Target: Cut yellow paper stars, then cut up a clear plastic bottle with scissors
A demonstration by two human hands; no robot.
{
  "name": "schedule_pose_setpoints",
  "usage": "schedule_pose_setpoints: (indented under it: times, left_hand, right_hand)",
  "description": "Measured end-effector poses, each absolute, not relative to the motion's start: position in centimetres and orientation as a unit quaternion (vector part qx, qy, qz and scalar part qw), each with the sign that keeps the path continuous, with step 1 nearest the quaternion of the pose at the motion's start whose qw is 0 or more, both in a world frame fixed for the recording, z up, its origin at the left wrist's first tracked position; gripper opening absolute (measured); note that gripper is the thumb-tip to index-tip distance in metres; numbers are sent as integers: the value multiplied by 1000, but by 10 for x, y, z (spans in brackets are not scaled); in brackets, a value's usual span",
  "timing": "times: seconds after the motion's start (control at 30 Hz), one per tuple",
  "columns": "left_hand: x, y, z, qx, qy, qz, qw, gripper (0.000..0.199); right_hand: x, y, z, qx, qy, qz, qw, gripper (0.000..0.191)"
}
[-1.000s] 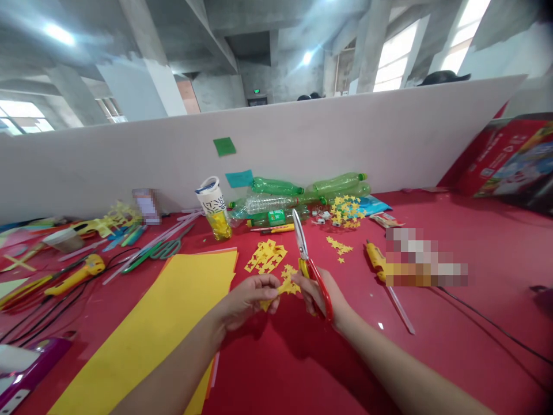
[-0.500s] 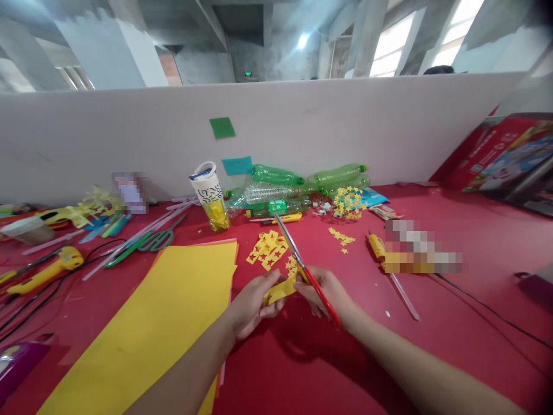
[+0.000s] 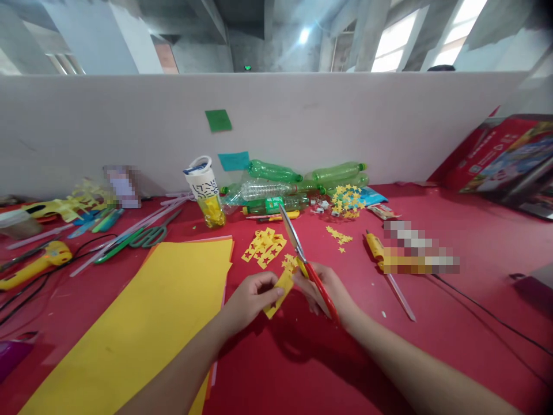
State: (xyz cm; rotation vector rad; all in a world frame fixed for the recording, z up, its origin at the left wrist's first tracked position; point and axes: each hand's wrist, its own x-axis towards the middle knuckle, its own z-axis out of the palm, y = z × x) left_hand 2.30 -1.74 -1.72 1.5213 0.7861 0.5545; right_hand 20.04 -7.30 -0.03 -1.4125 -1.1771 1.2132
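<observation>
Between thumb and fingers, my left hand (image 3: pixel 254 297) pinches a narrow yellow paper strip (image 3: pixel 283 282) with a star-shaped hole near its lower end. My right hand (image 3: pixel 330 291) is closed on red-handled scissors (image 3: pixel 322 288), whose blades point away from me and look shut. Fingertips of the right hand are close to the strip's edge; whether they touch it I cannot tell. Just past the hands lie small yellow paper stars (image 3: pixel 290 262). Behind them is a pile of yellow strips with star cutouts (image 3: pixel 264 248).
Yellow paper sheets (image 3: pixel 142 305) lie left, near green scissors (image 3: pixel 149 235) and a yellow glue gun (image 3: pixel 38 265). At the back are a cup (image 3: pixel 205 193), plastic bottles (image 3: pixel 276 190) and a star-covered ball (image 3: pixel 348 200). Another glue gun (image 3: pixel 375 248) with a cord lies right.
My left hand has turned the strip so it slants more steeply, and its thumb now lies over the strip. My right hand still holds the scissors. The view has shifted slightly.
</observation>
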Motion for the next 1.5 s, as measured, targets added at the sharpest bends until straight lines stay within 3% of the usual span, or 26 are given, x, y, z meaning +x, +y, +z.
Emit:
schedule_pose_setpoints:
  times: [0.2, 0.43, 0.9, 1.5]
  left_hand:
    - [16, -5, -8, 526, 402, 489, 568, 23]
    - [12, -4, -2, 480, 382, 580, 535, 18]
    - [14, -11, 2, 482, 373, 561, 560, 18]
    - [9, -9, 4, 478, 360, 546, 586, 15]
  right_hand:
    - [207, -80, 9, -584, -598, 428, 344, 42]
    - [206, -87, 17, -620, -681, 337, 198, 44]
    - [202, -92, 10, -562, -604, 511, 240, 38]
    - [202, -92, 9, -550, -577, 555, 238, 48]
